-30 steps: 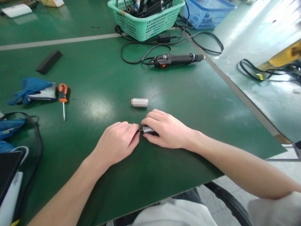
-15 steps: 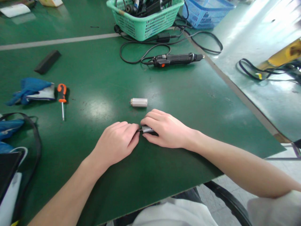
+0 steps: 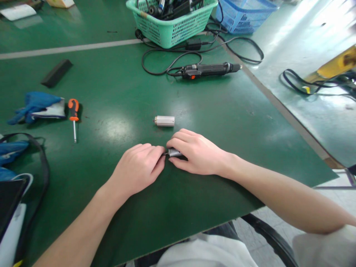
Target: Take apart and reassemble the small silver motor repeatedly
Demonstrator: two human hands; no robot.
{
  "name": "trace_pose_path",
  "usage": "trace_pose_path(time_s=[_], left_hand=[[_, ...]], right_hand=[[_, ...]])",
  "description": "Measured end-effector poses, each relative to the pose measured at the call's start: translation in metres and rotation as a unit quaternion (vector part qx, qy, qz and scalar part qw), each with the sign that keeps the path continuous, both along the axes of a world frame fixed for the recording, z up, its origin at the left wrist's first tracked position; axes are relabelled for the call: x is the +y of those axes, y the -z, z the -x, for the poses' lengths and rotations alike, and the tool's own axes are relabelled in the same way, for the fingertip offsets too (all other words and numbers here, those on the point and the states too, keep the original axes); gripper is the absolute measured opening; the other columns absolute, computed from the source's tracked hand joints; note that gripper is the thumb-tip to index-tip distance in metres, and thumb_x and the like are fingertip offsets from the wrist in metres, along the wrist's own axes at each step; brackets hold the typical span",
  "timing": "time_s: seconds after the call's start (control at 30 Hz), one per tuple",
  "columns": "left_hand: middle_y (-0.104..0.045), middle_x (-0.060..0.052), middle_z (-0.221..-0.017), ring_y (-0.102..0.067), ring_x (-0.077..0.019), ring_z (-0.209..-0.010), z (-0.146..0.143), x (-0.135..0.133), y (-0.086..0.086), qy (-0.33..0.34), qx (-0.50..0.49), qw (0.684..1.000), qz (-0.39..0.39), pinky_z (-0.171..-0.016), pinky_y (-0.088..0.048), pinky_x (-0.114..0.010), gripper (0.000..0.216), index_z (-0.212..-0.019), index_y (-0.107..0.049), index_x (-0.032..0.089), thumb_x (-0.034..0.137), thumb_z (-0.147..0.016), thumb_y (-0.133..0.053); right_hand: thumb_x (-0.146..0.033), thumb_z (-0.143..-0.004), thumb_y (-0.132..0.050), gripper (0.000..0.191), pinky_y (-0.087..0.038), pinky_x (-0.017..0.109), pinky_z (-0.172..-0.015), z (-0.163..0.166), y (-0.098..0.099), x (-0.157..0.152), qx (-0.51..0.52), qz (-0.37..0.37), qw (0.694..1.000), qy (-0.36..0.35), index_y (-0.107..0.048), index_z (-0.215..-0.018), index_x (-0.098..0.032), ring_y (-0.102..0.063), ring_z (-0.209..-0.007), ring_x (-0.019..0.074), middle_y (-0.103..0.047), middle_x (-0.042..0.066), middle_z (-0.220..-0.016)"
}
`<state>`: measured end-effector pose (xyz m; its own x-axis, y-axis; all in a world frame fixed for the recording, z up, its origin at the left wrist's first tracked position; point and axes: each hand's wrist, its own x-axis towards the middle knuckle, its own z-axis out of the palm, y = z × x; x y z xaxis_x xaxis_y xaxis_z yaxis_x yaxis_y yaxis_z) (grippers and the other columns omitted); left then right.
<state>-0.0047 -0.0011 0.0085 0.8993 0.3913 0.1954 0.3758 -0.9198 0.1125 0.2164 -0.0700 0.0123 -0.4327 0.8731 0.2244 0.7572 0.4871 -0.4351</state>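
Note:
My right hand (image 3: 194, 152) is closed around a small grey metal cylinder (image 3: 174, 152), whose left end shows between thumb and fingers. From that end a thin dark tip points left to my left hand (image 3: 141, 165). The left thumb and fingers pinch together at this tip; what lies inside the pinch is hidden. Both hands rest low over the green table (image 3: 172, 207). Just beyond them a light silver cylinder (image 3: 164, 121) lies on its side, with a small stub at its left end.
A black electric screwdriver (image 3: 210, 70) with its cable lies behind, before a green basket (image 3: 172, 31) of tools and a blue basket (image 3: 244, 16). Leftward are an orange-black screwdriver (image 3: 73, 111), a blue glove (image 3: 41, 105) and a black block (image 3: 57, 73).

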Motion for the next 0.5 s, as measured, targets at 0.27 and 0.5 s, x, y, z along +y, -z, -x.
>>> trace_pose_path(time_s=[0.27, 0.5], left_hand=[[-0.064, -0.003, -0.076, -0.062, -0.0203, -0.07, 0.0001, -0.0002, 0.0005, 0.0, 0.0, 1.0, 0.003, -0.067, -0.046, -0.036, 0.023, -0.093, -0.067, 0.016, 0.025, -0.103, -0.047], [-0.063, -0.004, -0.075, -0.062, -0.0206, -0.07, 0.0005, 0.0001, 0.0007, -0.001, -0.001, 1.0, 0.008, -0.068, -0.046, -0.036, 0.024, -0.093, -0.067, 0.016, 0.025, -0.103, -0.047]], right_hand=[[-0.025, -0.097, -0.059, 0.012, -0.051, 0.04, -0.089, -0.0003, 0.0006, 0.0001, 0.0, -0.005, 1.0, 0.0, -0.063, -0.104, -0.017, -0.058, -0.094, 0.0254, -0.067, 0.011, -0.1], [-0.025, -0.097, -0.059, 0.014, -0.051, 0.041, -0.09, -0.0008, 0.0017, -0.0001, -0.007, -0.004, 1.0, -0.002, -0.064, -0.106, -0.015, -0.059, -0.095, 0.0257, -0.067, 0.011, -0.1]])
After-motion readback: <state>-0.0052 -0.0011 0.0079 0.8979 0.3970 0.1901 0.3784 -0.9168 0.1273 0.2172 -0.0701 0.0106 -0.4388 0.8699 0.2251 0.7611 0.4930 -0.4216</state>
